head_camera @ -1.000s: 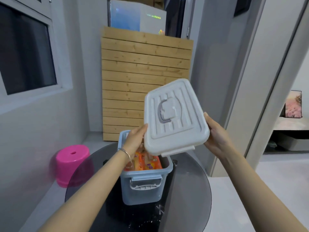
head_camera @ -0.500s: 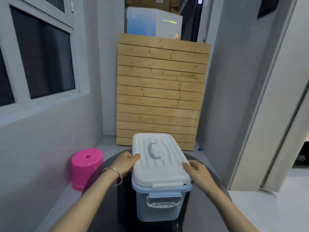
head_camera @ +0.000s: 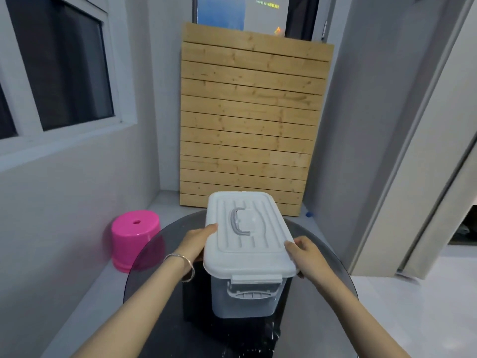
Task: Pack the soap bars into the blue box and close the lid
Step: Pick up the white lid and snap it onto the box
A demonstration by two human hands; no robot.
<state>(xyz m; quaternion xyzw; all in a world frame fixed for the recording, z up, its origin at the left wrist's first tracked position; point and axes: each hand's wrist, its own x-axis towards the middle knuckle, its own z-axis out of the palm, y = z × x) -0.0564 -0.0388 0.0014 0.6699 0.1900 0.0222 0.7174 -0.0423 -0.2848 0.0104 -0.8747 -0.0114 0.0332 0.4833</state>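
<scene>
left hand (head_camera: 196, 244) and right hand (head_camera: 307, 254) clamp the lid (head_camera: 258, 257) over a round glass table (head_camera: 320, 239) beside a pink stool (head_camera: 134, 228).

My left hand (head_camera: 197, 244) and right hand (head_camera: 307, 254) grip the lid (head_camera: 247, 233), blocking both its long sides. Bare glass table (head_camera: 304, 319) shows around it. The wooden panel (head_camera: 253, 120) walls the far side, and the pink stool (head_camera: 134, 236) stands low left.

A short line of yellow-green print on the white carton (head_camera: 263, 19) behind the wooden slat panel (head_camera: 255, 120) is too blurred to read
</scene>
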